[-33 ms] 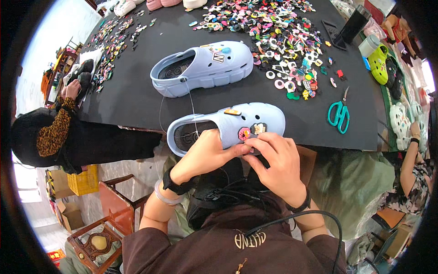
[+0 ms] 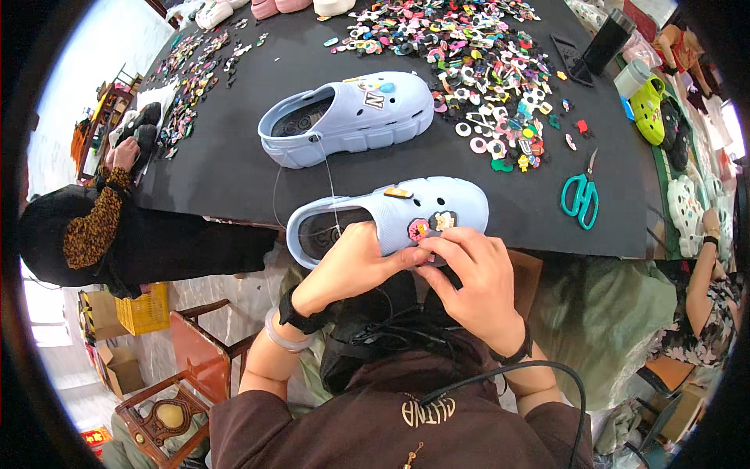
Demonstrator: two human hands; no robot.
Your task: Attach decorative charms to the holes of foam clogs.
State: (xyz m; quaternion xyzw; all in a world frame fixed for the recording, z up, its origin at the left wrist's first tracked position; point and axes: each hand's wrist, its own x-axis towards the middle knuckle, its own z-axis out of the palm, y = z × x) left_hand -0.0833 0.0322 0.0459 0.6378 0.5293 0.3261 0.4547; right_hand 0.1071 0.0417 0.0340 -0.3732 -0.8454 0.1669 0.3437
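A light blue clog (image 2: 469, 195) lies at the table's near edge, toe to the right. My left hand (image 2: 361, 254) grips it, fingers inside the opening and thumb along the near side. My right hand (image 2: 473, 270) is closed in a pinch at the near side of the upper, its fingertips meeting my left thumb. A tiny pinkish bit shows there; most of what it pinches is hidden. On the upper sit a pink round charm (image 2: 418, 229), a dark charm with a pale figure (image 2: 444, 221) and an orange-and-white charm (image 2: 398, 192). The matching clog (image 2: 351, 141), joined by a thin cord, lies beyond.
Loose shoe charms (image 2: 484, 70) are heaped at the far right, others (image 2: 195, 78) at the far left. Teal-handled scissors (image 2: 580, 199) lie to the right. A black bottle (image 2: 609, 39) stands behind them. Other people's hands (image 2: 121, 154) handle shoes at the left and at the right edge.
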